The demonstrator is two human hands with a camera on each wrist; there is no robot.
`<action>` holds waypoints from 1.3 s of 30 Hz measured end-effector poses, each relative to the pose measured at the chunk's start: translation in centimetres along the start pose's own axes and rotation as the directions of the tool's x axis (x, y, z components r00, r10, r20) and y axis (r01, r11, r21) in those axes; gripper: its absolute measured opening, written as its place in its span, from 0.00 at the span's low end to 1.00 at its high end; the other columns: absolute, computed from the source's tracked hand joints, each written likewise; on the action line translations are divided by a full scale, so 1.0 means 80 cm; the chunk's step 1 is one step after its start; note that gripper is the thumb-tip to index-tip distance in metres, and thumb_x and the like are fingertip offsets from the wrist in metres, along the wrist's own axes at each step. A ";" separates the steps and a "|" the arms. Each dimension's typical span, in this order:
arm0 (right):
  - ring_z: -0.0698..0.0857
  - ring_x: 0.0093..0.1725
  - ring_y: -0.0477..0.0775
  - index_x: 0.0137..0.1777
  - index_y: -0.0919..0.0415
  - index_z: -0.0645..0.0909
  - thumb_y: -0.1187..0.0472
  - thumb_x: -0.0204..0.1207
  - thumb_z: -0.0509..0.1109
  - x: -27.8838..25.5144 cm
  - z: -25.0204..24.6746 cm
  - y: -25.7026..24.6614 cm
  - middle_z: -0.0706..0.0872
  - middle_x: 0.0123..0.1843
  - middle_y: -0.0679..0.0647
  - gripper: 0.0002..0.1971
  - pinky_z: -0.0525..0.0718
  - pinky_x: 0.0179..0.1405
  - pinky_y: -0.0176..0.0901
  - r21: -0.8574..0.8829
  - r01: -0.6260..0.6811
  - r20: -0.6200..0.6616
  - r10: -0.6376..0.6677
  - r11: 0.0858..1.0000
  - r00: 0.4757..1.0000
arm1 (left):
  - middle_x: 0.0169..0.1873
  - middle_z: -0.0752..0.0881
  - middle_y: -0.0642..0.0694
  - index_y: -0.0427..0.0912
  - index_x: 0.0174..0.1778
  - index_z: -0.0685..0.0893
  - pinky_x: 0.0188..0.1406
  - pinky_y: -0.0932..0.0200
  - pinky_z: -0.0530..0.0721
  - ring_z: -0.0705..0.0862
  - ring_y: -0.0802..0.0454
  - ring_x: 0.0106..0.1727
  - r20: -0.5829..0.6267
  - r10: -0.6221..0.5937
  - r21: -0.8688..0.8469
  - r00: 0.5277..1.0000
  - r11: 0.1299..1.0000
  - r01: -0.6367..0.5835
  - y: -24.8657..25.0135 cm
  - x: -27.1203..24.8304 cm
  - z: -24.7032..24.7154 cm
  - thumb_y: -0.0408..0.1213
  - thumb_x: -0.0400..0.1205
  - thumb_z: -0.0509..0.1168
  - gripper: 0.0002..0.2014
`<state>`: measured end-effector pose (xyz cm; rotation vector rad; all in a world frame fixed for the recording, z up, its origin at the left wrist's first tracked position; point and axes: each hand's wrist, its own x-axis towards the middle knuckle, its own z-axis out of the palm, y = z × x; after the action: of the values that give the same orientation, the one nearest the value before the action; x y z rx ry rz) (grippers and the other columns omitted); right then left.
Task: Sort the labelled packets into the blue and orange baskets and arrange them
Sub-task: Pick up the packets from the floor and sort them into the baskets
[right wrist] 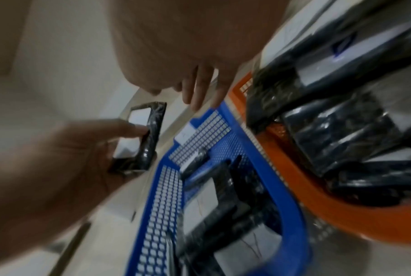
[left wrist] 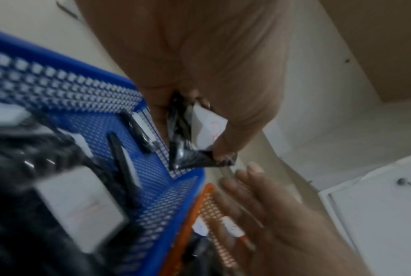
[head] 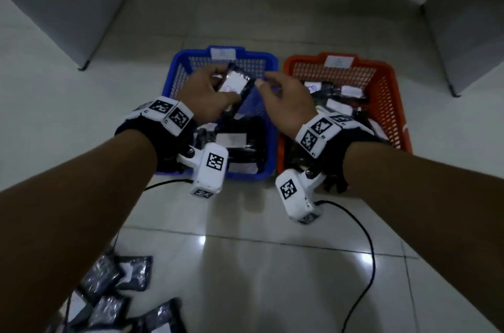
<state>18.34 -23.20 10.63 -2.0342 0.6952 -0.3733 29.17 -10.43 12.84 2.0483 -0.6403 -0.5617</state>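
left hand [head: 203, 95] grips one packet [head: 234, 83] above two baskets [head: 270, 125].

My head camera looks steeply down at the blue basket [head: 174, 70] and orange basket [head: 387, 81]; my wrist cameras, close and blurred, share their adjoining rims.
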 end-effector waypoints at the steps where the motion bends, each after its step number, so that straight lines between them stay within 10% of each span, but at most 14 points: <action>1: 0.84 0.53 0.48 0.66 0.61 0.81 0.49 0.81 0.66 0.005 -0.015 0.002 0.86 0.55 0.51 0.19 0.82 0.56 0.40 0.088 -0.060 -0.006 0.061 0.994 0.998 | 0.52 0.89 0.44 0.41 0.65 0.79 0.51 0.51 0.88 0.89 0.50 0.49 0.012 -0.013 -0.079 1.000 0.997 0.014 0.016 0.005 0.014 0.33 0.72 0.75 0.24; 8: 0.90 0.45 0.64 0.39 0.56 0.85 0.63 0.73 0.75 0.009 -0.112 0.039 0.91 0.45 0.63 0.03 0.89 0.47 0.64 0.458 -0.158 -0.153 0.253 0.875 0.955 | 0.52 0.86 0.45 0.36 0.65 0.75 0.46 0.65 0.87 0.86 0.59 0.45 0.100 0.065 -0.220 0.993 0.975 -0.041 0.075 0.010 0.104 0.29 0.72 0.76 0.27; 13: 0.86 0.47 0.45 0.55 0.56 0.85 0.58 0.77 0.68 -0.003 -0.167 0.076 0.87 0.47 0.46 0.09 0.81 0.48 0.32 0.040 -0.151 -0.392 0.154 0.988 0.907 | 0.60 0.82 0.44 0.43 0.67 0.77 0.61 0.53 0.80 0.80 0.48 0.61 0.122 0.273 0.319 0.954 0.900 -0.298 0.031 -0.020 0.138 0.50 0.75 0.73 0.26; 19: 0.83 0.47 0.54 0.68 0.56 0.78 0.59 0.84 0.55 -0.022 -0.160 0.100 0.87 0.52 0.57 0.17 0.77 0.48 0.40 -0.413 -0.072 -0.049 0.057 0.908 0.997 | 0.69 0.76 0.35 0.37 0.72 0.74 0.69 0.50 0.74 0.74 0.38 0.71 0.109 0.174 0.486 0.979 0.849 -0.205 -0.039 -0.046 0.169 0.52 0.84 0.53 0.26; 25: 0.77 0.69 0.56 0.69 0.54 0.76 0.45 0.82 0.56 -0.038 -0.137 0.092 0.80 0.69 0.52 0.21 0.76 0.67 0.58 -0.585 0.044 -0.050 -0.091 0.810 0.995 | 0.76 0.70 0.35 0.38 0.76 0.71 0.74 0.52 0.66 0.66 0.42 0.78 0.057 0.120 0.470 0.991 0.873 -0.133 -0.027 -0.053 0.175 0.41 0.88 0.51 0.21; 31: 0.78 0.67 0.57 0.70 0.57 0.77 0.47 0.81 0.59 -0.035 -0.093 0.045 0.80 0.69 0.55 0.22 0.76 0.66 0.57 -0.603 0.283 0.082 -0.295 0.746 0.952 | 0.51 0.86 0.36 0.36 0.56 0.82 0.49 0.55 0.77 0.83 0.38 0.52 0.010 0.207 0.429 0.978 0.883 -0.191 -0.020 -0.064 0.142 0.40 0.84 0.58 0.13; 39: 0.78 0.68 0.61 0.71 0.58 0.77 0.49 0.81 0.60 -0.061 0.037 -0.019 0.80 0.70 0.57 0.23 0.75 0.64 0.57 -0.517 0.544 0.367 -0.404 0.661 0.838 | 0.64 0.82 0.40 0.40 0.68 0.80 0.62 0.48 0.78 0.79 0.39 0.63 -0.150 0.128 0.526 0.980 0.850 -0.031 -0.079 -0.125 0.000 0.50 0.77 0.57 0.26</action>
<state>16.46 -17.59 10.40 -2.8375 0.1037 -0.2219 22.98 -1.20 8.90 2.5296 -0.8317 -0.1489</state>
